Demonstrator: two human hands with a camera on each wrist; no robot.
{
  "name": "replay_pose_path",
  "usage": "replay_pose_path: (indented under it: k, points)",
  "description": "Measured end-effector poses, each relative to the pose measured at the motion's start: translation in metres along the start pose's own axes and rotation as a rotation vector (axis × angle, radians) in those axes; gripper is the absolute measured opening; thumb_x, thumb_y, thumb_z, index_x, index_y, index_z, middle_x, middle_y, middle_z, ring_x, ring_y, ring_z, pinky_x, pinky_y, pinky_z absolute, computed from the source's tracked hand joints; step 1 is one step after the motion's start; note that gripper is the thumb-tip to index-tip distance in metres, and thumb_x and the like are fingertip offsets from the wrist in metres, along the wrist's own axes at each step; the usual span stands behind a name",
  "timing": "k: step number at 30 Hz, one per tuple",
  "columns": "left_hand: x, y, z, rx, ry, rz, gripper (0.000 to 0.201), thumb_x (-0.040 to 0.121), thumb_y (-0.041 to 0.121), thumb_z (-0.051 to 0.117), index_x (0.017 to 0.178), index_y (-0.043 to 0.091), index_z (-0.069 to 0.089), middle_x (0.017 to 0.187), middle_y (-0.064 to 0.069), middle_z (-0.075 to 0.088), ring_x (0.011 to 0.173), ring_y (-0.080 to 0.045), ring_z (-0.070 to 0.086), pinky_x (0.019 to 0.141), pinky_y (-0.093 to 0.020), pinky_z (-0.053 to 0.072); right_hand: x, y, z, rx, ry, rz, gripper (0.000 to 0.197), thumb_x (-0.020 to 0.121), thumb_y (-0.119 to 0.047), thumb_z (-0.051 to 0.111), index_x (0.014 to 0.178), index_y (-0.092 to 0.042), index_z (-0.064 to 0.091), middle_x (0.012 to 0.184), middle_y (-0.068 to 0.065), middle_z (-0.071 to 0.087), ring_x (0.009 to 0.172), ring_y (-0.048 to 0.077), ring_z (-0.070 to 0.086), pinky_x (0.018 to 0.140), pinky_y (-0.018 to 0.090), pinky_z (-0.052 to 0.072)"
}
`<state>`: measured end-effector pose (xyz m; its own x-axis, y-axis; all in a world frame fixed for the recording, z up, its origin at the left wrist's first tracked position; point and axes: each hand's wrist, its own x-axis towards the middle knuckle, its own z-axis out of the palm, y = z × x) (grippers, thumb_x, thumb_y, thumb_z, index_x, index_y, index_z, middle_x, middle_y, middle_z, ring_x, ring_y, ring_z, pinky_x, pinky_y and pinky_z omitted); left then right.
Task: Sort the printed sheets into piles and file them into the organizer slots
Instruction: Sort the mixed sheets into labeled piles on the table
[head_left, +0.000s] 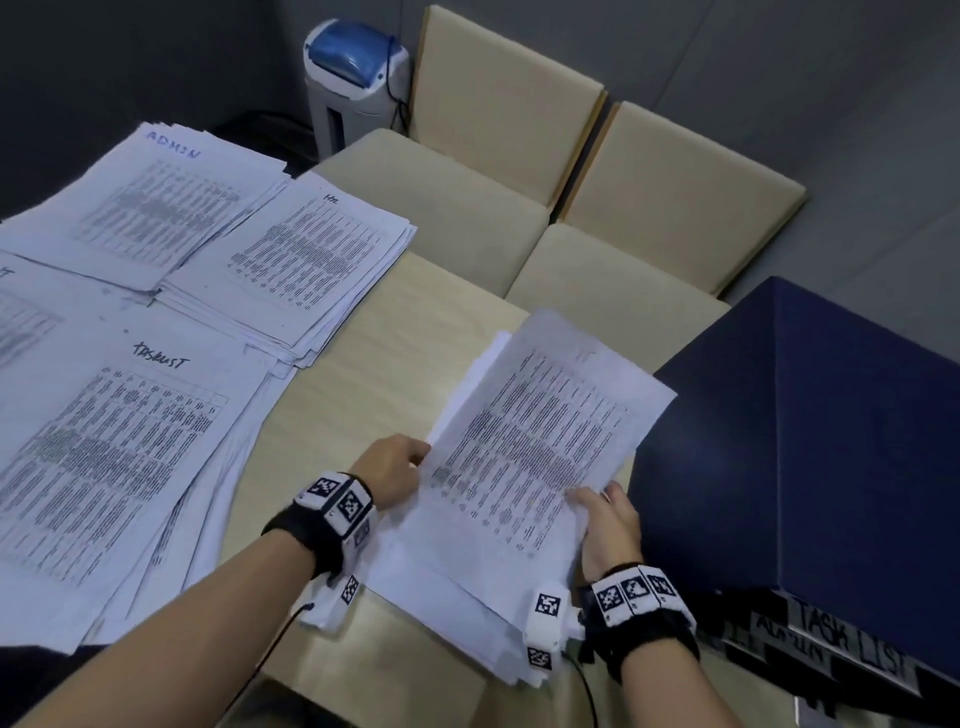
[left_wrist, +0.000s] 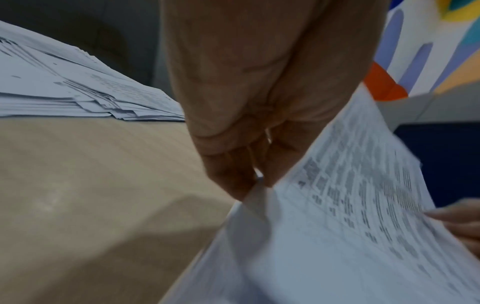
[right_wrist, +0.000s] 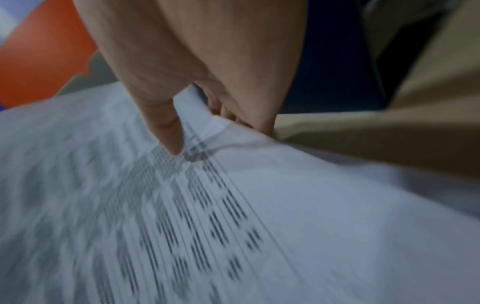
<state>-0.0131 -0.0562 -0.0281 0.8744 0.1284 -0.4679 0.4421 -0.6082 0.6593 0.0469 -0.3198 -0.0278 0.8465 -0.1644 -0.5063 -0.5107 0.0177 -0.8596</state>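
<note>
Sheets (head_left: 530, 447) sit lifted btwn our hands, left hand (head_left: 395, 470) pinching the near-left edge, right hand (head_left: 610, 525) w/ thumb on top and fingers prob. curled under, so we'd square the edges first, then feed them level into the organizer (head_left: 810, 467) just right of our right hand.

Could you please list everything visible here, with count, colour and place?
held stack of sheets: one, white with black print, between both hands beside the organizer
sorted piles: at least three, white, far-left on the table, handwritten headings ADMIN and TASKLIST legible
table: one, light wood
organizer: one, dark blue, right, taped labels on front
chairs: two, beige, behind the table
shredder: one, white and blue, on the floor
left hand: pinches the stack's left edge
right hand: grips its near right edge
</note>
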Motion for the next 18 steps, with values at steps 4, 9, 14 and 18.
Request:
replay_pose_path:
  k: [4,9,14,18]
  points:
    - [0.011,-0.012,0.026,0.163,0.22,-0.162,0.029,0.087,0.028,0.06,0.111,0.013,0.054,0.111,-0.007,0.056,0.098,-0.027,0.057,0.086,-0.039,0.05,-0.014,0.015,-0.011,-0.129,0.163,-0.033,0.022,0.078,0.012,0.056,0.081,-0.006,0.069,0.086,0.008,0.07,0.09,0.032,0.066,0.073,0.03,0.051]
    - [0.018,-0.015,0.041,0.218,0.243,-0.173,0.046,0.082,0.054,0.067,0.099,0.015,0.048,0.096,-0.002,0.053,0.082,-0.022,0.054,0.068,-0.032,0.043,-0.041,0.028,-0.016,-0.27,0.226,-0.005,0.018,0.083,0.011,0.057,0.076,-0.003,0.065,0.068,0.005,0.06,0.06,0.019,0.052,0.045,0.018,0.039]
    - [0.021,-0.024,0.031,0.002,0.225,-0.167,0.035,0.081,0.041,0.073,0.075,0.019,0.046,0.072,0.0,0.057,0.061,-0.018,0.05,0.055,-0.028,0.04,-0.048,0.034,-0.013,-0.226,0.181,0.054,0.011,0.084,0.011,0.058,0.086,0.003,0.066,0.078,0.007,0.066,0.065,0.014,0.055,0.049,0.018,0.043]
    - [0.018,-0.034,0.016,0.129,0.224,-0.136,0.033,0.09,0.033,0.063,0.067,0.019,0.044,0.069,-0.001,0.055,0.063,-0.022,0.051,0.059,-0.028,0.041,-0.042,0.036,-0.005,-0.169,0.105,0.092,0.014,0.08,0.01,0.061,0.084,-0.001,0.068,0.086,0.012,0.072,0.084,0.032,0.068,0.072,0.033,0.052]
